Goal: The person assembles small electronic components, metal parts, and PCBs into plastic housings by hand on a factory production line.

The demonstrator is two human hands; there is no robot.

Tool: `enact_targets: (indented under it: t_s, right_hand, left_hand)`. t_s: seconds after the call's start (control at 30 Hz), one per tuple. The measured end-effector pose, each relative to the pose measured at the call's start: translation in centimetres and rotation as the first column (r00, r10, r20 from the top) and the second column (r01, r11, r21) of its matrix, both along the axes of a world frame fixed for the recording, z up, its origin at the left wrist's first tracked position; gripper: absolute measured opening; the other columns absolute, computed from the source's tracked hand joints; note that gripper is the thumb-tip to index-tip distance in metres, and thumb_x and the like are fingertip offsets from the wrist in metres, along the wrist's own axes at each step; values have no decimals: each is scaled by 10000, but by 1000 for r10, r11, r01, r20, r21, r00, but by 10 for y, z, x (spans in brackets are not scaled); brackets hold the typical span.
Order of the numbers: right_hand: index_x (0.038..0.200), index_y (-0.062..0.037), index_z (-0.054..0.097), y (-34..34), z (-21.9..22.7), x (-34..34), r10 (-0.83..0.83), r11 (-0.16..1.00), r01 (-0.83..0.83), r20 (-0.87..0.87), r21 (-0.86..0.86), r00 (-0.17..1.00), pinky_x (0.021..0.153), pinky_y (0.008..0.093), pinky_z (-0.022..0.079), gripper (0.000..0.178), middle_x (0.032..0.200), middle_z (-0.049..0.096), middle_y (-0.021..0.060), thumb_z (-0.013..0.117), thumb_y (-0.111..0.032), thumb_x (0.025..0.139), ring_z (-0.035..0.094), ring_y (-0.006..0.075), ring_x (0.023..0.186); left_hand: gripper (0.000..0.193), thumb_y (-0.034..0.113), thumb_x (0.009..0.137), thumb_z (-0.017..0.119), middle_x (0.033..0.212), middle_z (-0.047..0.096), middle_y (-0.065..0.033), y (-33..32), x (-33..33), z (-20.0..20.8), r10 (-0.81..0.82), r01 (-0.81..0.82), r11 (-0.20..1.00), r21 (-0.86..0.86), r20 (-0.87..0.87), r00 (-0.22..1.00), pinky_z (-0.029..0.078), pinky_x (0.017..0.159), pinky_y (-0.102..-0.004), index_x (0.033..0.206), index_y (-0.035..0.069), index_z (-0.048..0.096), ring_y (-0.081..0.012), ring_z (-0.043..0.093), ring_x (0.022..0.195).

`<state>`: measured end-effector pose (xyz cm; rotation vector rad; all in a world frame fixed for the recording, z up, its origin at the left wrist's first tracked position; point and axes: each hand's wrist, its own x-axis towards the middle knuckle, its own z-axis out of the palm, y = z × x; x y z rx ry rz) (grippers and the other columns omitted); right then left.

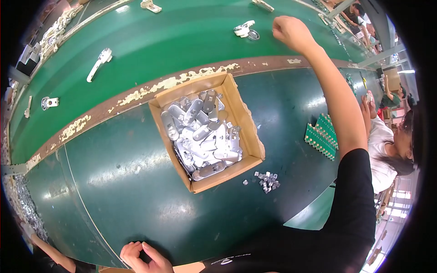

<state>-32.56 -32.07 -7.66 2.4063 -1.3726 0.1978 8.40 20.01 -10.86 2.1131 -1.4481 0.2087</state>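
Over the green conveyor belt [182,41], my right arm stretches out far. My right hand [293,34] is closed there, fingers bent down; whatever they may hold is hidden. Just left of it lies a white plastic part with a round ring [246,30]. My left hand [144,258] rests at the near table edge, fingers loosely curled and thumb apart, with nothing visible in it. Between the hands stands an open cardboard box [251,136], filled with silver-grey oblong casings [200,132]. A small pile of shiny little square pieces [269,183] sits right of the box's near corner.
Green circuit boards [322,136] lie at the right of the dark green table [123,191]. More white parts [99,65] are spread along the belt. A worn ledge [150,91] separates belt and table. One person [387,150] works at right; another person's arm [52,251] shows lower left.
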Motion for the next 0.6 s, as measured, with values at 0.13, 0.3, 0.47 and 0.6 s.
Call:
enact_targets:
  t_s: [0.13, 0.3, 0.47, 0.6]
  right_hand:
    - [861, -6, 669, 37, 11, -4, 3, 967, -16, 52, 254, 999, 776, 484, 542, 118, 853, 694, 191, 644, -121, 865, 672, 410, 844]
    - [873, 8, 662, 49, 15, -12, 48, 927, -16, -74, 376, 996, 798, 484, 543, 97, 863, 687, 202, 631, -76, 835, 666, 415, 849]
    - [932, 28, 692, 55, 30, -12, 22, 884, 0, -43, 467, 999, 814, 464, 553, 148, 874, 699, 205, 618, -82, 866, 686, 399, 869]
    - [1069, 42, 721, 50, 52, -26, -83, 901, 36, 90, 433, 993, 827, 413, 569, 241, 935, 743, 198, 631, -116, 911, 725, 352, 886]
  left_hand:
    - [80, 53, 958, 753, 982, 671, -151, 0, 0, 2, -2, 2, 1000, -15, -10, 1000, 528, 825, -442, 981, 12, 688, -323, 635, 890]
    - [81, 51, 959, 752, 981, 670, -153, -1, 1, 1, -16, 16, 1000, -20, -12, 1000, 524, 835, -447, 979, 9, 686, -324, 635, 893]
    - [88, 52, 954, 755, 978, 668, -151, -1, 0, 0, -7, 7, 1000, -12, -11, 1000, 519, 828, -450, 969, 8, 680, -326, 633, 896]
    - [87, 55, 955, 751, 971, 663, -150, 0, -2, 3, -4, 4, 1000, 7, -9, 1000, 516, 829, -448, 966, 10, 678, -326, 628, 890]
